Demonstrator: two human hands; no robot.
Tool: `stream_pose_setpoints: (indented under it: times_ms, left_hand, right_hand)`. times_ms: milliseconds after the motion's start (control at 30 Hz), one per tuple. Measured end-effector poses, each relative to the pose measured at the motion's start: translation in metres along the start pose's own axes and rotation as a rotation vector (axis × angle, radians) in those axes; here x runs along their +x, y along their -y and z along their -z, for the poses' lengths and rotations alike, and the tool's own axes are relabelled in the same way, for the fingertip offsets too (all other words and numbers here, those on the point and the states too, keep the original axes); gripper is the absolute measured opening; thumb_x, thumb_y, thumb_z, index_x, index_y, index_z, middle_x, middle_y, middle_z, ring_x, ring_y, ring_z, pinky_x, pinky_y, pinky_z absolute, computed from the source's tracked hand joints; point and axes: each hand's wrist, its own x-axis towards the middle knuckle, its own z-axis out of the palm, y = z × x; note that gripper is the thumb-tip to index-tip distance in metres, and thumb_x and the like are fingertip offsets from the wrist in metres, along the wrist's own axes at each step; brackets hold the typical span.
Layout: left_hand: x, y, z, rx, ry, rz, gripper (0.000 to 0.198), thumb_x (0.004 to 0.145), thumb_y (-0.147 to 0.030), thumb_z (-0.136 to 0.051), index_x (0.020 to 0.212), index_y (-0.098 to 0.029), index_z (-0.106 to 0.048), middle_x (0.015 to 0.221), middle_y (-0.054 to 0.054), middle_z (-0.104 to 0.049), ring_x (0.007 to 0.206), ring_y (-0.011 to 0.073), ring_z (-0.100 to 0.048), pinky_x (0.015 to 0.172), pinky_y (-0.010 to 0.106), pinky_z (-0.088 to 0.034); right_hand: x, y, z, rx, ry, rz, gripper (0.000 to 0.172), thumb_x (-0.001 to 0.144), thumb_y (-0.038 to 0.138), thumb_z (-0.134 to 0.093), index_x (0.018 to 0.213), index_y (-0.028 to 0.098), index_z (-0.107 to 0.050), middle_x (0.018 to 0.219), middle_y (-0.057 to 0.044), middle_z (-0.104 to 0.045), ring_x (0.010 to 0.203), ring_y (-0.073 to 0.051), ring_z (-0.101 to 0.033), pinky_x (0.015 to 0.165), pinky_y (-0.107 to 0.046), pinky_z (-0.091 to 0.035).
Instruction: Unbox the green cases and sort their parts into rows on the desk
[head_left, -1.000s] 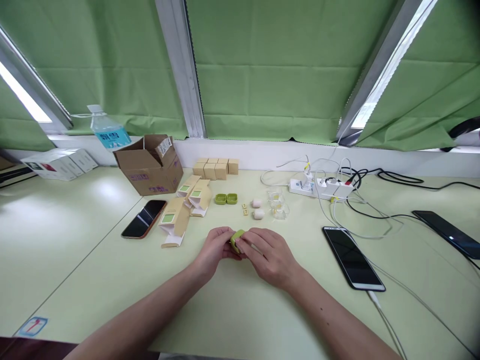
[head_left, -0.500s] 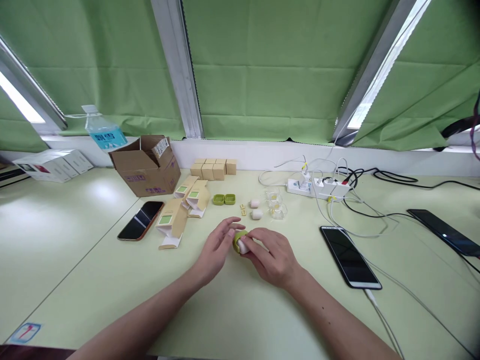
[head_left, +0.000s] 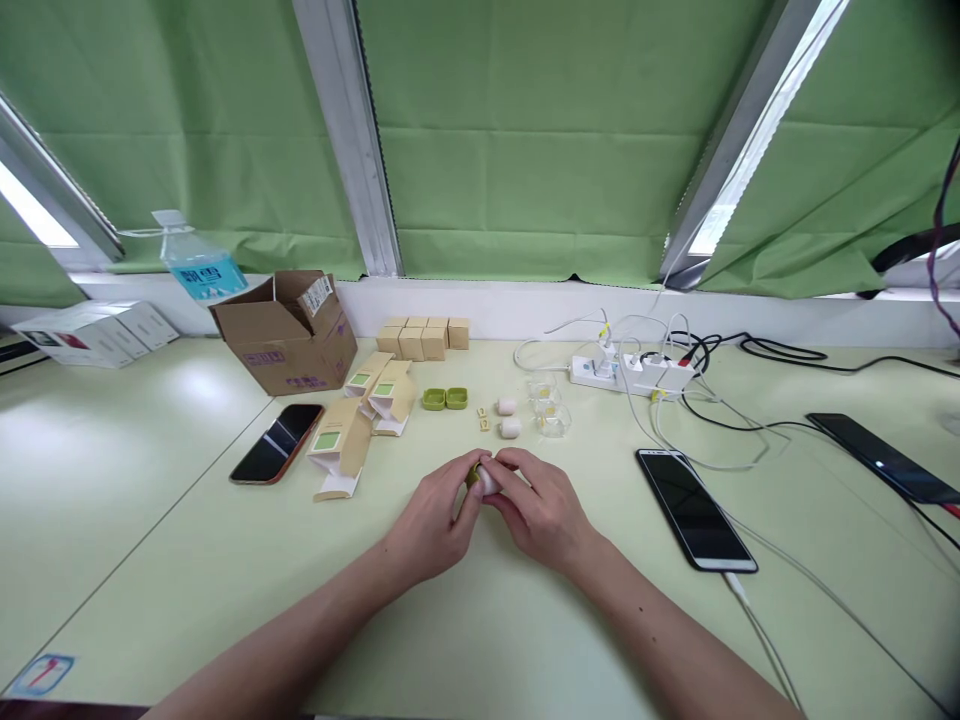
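Note:
My left hand (head_left: pixel 435 515) and my right hand (head_left: pixel 538 505) meet at the middle of the pale green table (head_left: pixel 150 500). Together their fingers are closed around a small green case with a white piece (head_left: pixel 484 478) in it. Both hands rest low on the tabletop. Just beyond them lie two white pieces (head_left: pixel 508 418), a green open case (head_left: pixel 444 398) and small clear plastic parts (head_left: pixel 549 408).
Tan folded cartons (head_left: pixel 352 425) and a black phone (head_left: pixel 276 442) lie to the left, with a brown cardboard box (head_left: pixel 289 335) and a row of small tan boxes (head_left: pixel 421 338) behind. A phone on a cable (head_left: pixel 694 508), a power strip (head_left: pixel 630 372) and another phone (head_left: pixel 889 458) are right.
My left hand, whose fingers had lifted off half a second ago, has closed back on the green case. The white piece now shows between my fingertips.

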Motion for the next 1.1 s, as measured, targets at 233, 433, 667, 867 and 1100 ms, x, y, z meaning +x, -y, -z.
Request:
stream_pose_setpoints:
  times_ms: [233,433,667,867,1100]
  left_hand:
    - [0.003,-0.007,-0.002,-0.027,-0.024,0.102,0.029,0.105,-0.027,-0.046,0.122,-0.024,-0.070,0.108,0.008,-0.075,0.094,0.0241,-0.069,0.087,0.033,-0.050]
    - [0.004,-0.001,-0.009,-0.233,-0.035,0.281,0.036,0.106,-0.032,-0.041,0.123,-0.023,-0.071,0.088,0.004,-0.072,0.075,0.0203,-0.063,0.073,0.029,-0.050]
    - [0.004,0.001,-0.014,-0.361,-0.063,0.359,0.035,0.100,-0.030,-0.046,0.121,-0.022,-0.072,0.078,0.002,-0.069,0.070,0.0203,-0.059,0.067,0.029,-0.049]
    - [0.001,0.002,-0.014,-0.229,-0.107,0.350,0.032,0.097,-0.026,-0.050,0.120,-0.023,-0.072,0.082,0.003,-0.073,0.067,0.0200,-0.060,0.063,0.029,-0.046]
    - [0.004,0.002,-0.009,-0.253,-0.058,0.279,0.035,0.104,-0.041,-0.051,0.131,-0.025,-0.069,0.099,0.005,-0.077,0.085,0.0221,-0.068,0.079,0.030,-0.052]
  right_hand:
    - [0.004,0.007,-0.004,-0.069,-0.009,0.002,0.048,0.103,0.014,-0.054,0.150,0.015,-0.049,0.116,-0.018,-0.071,0.096,-0.025,-0.072,0.072,-0.036,-0.061]
    - [0.004,0.011,-0.011,-0.123,-0.001,-0.025,0.037,0.103,0.015,-0.051,0.140,0.012,-0.054,0.109,-0.016,-0.071,0.086,-0.024,-0.069,0.067,-0.035,-0.058]
    - [0.004,0.015,-0.014,-0.163,0.039,-0.068,0.031,0.105,0.017,-0.045,0.134,0.013,-0.055,0.106,-0.014,-0.069,0.077,-0.021,-0.064,0.061,-0.034,-0.053]
    - [0.005,0.018,-0.017,-0.191,0.058,-0.081,0.030,0.105,0.017,-0.044,0.133,0.013,-0.055,0.106,-0.014,-0.069,0.079,-0.022,-0.065,0.062,-0.034,-0.052]
    - [0.000,0.008,-0.013,-0.047,0.064,-0.183,0.033,0.106,0.020,-0.046,0.138,0.015,-0.052,0.116,-0.016,-0.066,0.091,-0.024,-0.070,0.065,-0.034,-0.060]
